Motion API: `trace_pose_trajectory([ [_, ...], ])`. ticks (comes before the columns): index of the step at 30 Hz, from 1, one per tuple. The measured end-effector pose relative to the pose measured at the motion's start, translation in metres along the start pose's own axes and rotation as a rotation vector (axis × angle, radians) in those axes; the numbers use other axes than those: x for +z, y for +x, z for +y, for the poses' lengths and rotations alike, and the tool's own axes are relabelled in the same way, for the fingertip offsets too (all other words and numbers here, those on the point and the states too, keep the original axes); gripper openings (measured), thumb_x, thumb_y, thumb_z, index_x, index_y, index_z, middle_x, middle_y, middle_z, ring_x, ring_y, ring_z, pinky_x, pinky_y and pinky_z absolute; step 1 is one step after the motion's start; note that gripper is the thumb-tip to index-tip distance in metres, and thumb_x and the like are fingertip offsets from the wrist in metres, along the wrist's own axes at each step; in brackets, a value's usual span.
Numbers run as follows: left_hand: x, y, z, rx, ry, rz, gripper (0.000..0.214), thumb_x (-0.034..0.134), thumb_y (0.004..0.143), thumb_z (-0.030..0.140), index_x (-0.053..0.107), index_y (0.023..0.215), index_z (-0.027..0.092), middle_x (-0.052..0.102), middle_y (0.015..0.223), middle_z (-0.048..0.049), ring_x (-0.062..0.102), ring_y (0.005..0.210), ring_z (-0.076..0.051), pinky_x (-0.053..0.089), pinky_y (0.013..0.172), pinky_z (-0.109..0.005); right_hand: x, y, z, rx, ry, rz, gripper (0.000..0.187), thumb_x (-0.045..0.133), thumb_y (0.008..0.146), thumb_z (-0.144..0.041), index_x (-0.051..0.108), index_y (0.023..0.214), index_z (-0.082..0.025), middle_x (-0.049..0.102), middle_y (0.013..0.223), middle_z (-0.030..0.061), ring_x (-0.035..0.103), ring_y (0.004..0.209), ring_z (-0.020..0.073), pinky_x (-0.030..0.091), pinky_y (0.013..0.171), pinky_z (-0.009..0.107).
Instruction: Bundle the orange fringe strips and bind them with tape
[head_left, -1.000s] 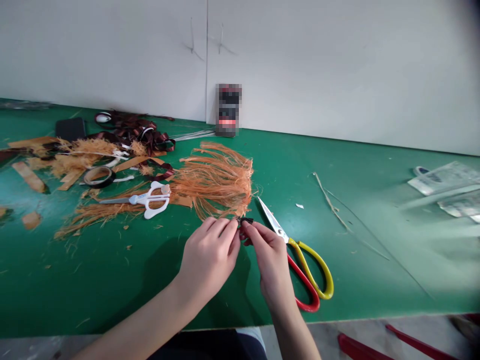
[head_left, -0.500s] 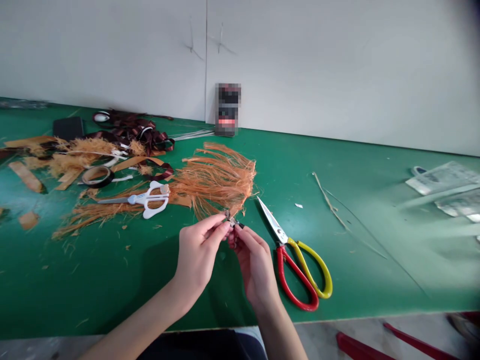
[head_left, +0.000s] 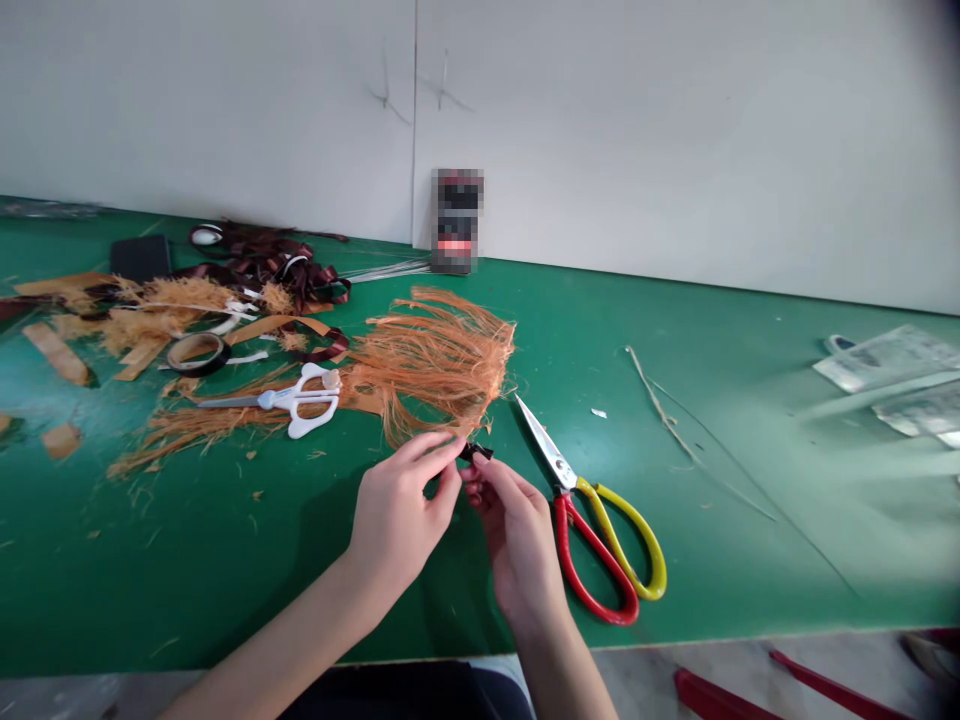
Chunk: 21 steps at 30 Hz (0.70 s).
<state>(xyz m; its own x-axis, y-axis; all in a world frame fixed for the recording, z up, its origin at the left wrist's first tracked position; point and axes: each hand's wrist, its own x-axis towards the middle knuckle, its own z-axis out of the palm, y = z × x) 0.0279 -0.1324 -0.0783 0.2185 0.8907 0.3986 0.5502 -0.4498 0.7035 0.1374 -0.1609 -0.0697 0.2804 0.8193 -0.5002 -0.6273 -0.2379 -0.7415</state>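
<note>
My left hand and my right hand meet at their fingertips on a small black piece, pinching it from either side. Its exact shape is partly hidden by my fingers. Just above them lies a loose bunch of orange fibres, its lower strands almost at my left fingertips. To the right of my right hand, scissors with red and yellow handles lie on the green table, blades pointing up and left. Neither hand touches them.
Left of the fibres lie white-handled scissors, a roll of dark tape, tan strips and dark brown ribbon. A black rectangular object and a blurred package stand further back. Plastic sheets lie at the right.
My hands have shifted slightly left and turned the small black piece between them. My fingers are less curled over it now, so more of it shows. The scissors and fibres stay put.
</note>
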Motion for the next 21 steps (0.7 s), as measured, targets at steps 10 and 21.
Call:
trace_pose_trajectory([
  [10, 0.0030, 0.0007, -0.0012, 0.126, -0.013, 0.020, 0.018, 0.053, 0.083, 0.007, 0.067, 0.091, 0.014, 0.073, 0.087, -0.0046, 0.069, 0.077, -0.015, 0.055, 0.072, -0.023, -0.0021, -0.0013, -0.0001, -0.028, -0.071, 0.043, 0.018, 0.076, 0.064, -0.031, 0.071, 0.064, -0.014, 0.062, 0.063, 0.0003, 0.048, 0.058, 0.0077, 0.039, 0.053, 0.019],
  [21, 0.0011, -0.0004, 0.0045, -0.192, -0.216, -0.100, 0.040, 0.055, 0.084, 0.012, 0.046, 0.122, 0.019, 0.074, 0.090, -0.0001, 0.071, 0.080, -0.013, 0.057, 0.072, -0.020, -0.0006, -0.0055, -0.0050, -0.218, -0.385, -0.024, 0.025, 0.074, 0.068, -0.033, 0.074, 0.088, -0.019, 0.072, 0.081, 0.0020, 0.060, 0.076, 0.0149, 0.046, 0.069, 0.026],
])
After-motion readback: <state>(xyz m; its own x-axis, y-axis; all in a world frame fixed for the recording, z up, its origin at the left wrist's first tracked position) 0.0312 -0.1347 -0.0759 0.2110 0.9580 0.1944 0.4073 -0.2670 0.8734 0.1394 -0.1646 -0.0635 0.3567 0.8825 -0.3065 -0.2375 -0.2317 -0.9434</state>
